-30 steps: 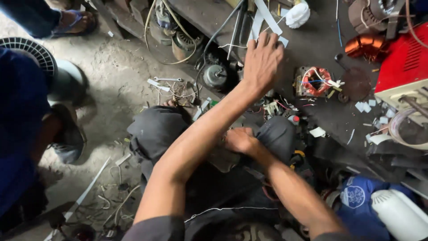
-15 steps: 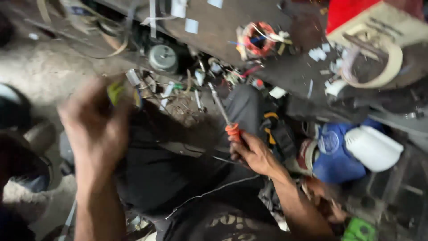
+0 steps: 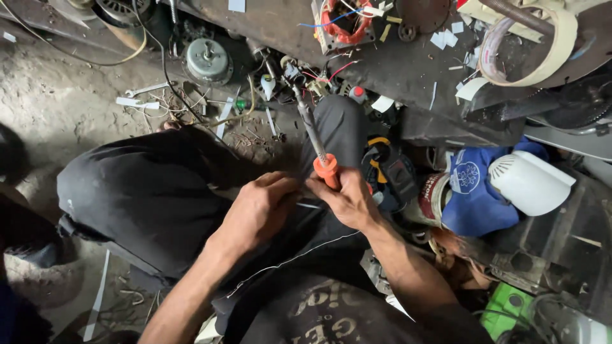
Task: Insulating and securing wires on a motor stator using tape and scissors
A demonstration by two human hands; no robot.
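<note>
Right hand (image 3: 349, 199) grips an orange-handled screwdriver (image 3: 317, 144), shaft pointing up. Left hand (image 3: 261, 210) sits right beside it, fingers curled; can't tell what it holds.

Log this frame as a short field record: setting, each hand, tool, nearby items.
setting: cluttered workshop floor, person crouched in black trousers
right hand: grips orange-handled screwdriver, shaft pointing away, up the frame
left hand: beside the right, over the lap; what it touches is hidden
nearby: round grey motor, red-wound stator, white fan housing, blue cloth
</note>
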